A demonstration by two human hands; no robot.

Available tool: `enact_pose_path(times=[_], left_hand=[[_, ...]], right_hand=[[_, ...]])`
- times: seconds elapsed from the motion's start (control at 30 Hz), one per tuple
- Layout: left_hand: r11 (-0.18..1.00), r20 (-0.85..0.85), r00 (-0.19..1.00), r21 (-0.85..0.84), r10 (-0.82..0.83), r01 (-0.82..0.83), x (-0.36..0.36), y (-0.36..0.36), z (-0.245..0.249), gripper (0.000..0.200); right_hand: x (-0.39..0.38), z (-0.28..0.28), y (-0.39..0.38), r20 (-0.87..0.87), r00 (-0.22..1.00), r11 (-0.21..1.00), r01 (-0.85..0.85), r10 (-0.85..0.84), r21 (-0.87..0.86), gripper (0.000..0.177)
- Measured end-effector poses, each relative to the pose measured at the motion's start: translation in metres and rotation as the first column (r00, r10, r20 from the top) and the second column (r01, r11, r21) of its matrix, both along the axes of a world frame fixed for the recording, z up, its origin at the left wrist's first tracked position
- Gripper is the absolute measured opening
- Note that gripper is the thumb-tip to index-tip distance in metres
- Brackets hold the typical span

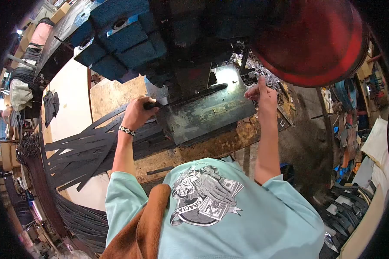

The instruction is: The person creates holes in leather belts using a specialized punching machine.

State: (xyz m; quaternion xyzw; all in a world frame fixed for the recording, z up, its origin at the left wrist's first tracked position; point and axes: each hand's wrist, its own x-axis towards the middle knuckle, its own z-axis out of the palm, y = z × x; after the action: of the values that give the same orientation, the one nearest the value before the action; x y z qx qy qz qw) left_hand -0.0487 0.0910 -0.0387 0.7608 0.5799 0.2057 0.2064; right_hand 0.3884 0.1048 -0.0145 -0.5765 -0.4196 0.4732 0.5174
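At the metal plate's [203, 118] left end, the left hand [137, 113] pinches a dark piece [150, 105] between thumb and fingers. Just beside the right end, the right hand [262, 93] is loosely spread, some fingers bent. The plate sits below the blue machine [129, 45], above the wooden desk [237, 137]; black strips [88, 144] fan leftward, a red wheel [311, 47] rightward.

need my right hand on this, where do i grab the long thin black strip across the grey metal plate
Probably pinch the strip across its narrow width at the right end, from the right; the left hand is at the other end.
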Motion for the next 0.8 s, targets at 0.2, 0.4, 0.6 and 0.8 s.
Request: enact_pose_path(times=[0.2,0.4,0.6,0.8], left_hand=[[0.994,0.055,0.998,-0.109,0.032,-0.025,-0.006,0.003,-0.003,0.035],[0.989,0.087,0.995,-0.143,0.047,-0.034,-0.004,0.003,-0.001,0.032],[0.984,0.09,0.993,-0.172,0.07,-0.054,-0.003,0.003,-0.005,0.031],[0.991,0.117,0.993,-0.132,0.006,0.009,-0.007,0.006,-0.007,0.029]], right_hand=[[-0.01,-0.024,-0.005,-0.014,0.988,0.972,-0.152,0.152,-0.18,0.038],[-0.053,-0.046,0.024,-0.287,0.944,0.917,-0.251,0.162,-0.31,0.037],[-0.085,-0.066,0.043,-0.487,0.862,0.946,-0.029,-0.14,-0.323,0.022],[-0.102,-0.074,0.045,-0.178,0.965,0.975,0.171,-0.194,-0.141,0.029]])
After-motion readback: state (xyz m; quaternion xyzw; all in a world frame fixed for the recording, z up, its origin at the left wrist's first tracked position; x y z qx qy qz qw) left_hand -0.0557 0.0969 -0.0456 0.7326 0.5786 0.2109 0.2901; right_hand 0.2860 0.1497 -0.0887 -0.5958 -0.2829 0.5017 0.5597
